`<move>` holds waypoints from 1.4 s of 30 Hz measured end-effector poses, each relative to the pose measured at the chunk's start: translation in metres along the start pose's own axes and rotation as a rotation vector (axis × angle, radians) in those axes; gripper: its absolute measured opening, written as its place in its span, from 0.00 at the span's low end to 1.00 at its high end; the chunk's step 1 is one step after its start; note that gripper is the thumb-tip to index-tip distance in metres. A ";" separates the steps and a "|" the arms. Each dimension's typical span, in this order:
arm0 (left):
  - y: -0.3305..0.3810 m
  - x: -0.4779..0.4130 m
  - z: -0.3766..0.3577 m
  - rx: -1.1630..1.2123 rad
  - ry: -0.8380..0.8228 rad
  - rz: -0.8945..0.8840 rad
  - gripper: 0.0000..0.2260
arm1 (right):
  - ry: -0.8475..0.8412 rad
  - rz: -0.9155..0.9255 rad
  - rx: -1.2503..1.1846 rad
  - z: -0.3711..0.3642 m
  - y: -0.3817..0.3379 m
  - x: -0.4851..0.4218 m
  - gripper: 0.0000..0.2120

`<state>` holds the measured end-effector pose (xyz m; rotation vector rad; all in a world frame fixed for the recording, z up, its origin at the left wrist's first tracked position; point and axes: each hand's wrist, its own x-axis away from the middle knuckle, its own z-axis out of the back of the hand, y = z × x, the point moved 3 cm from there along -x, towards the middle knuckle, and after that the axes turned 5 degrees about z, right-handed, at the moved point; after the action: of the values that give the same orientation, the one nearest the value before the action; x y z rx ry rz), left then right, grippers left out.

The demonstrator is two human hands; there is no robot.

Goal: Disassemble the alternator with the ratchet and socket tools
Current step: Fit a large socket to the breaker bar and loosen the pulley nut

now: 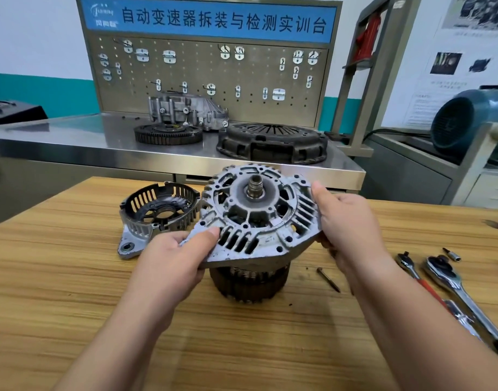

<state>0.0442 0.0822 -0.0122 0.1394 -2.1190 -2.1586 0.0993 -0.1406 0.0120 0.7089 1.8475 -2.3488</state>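
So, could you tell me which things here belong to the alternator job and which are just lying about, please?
Job: alternator in left hand and right hand; removed end cover; red-handled ratchet; chrome ratchet; small socket; loose bolt.
Lying about: ring gear; clutch cover; grey casting; blue motor.

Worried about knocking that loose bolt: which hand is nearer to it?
Right. The right hand grips the alternator just above the bolt, wrist beside it; the left hand grips the opposite edge, across the alternator from the bolt.

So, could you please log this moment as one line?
left hand, right hand grip alternator housing | rear cover off, at left | ratchets idle
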 end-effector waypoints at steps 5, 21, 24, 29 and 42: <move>-0.008 -0.002 0.004 -0.084 0.018 0.013 0.17 | -0.052 -0.064 -0.037 -0.006 0.012 0.006 0.30; -0.023 -0.008 -0.006 -0.396 -0.086 0.031 0.18 | -0.080 -0.017 0.092 0.000 0.025 0.011 0.34; -0.023 -0.008 -0.006 -0.316 -0.134 0.089 0.18 | -0.066 -0.004 0.109 0.001 0.023 0.011 0.33; -0.026 -0.009 -0.009 -0.338 -0.047 0.044 0.19 | -0.018 0.039 0.079 0.006 0.029 0.016 0.30; -0.022 0.002 -0.015 -0.308 -0.249 -0.202 0.20 | 0.079 0.357 0.031 0.036 0.005 0.034 0.30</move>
<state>0.0445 0.0677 -0.0340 0.0618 -1.9262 -2.7190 0.0598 -0.1682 0.0004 1.0500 1.5565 -2.1494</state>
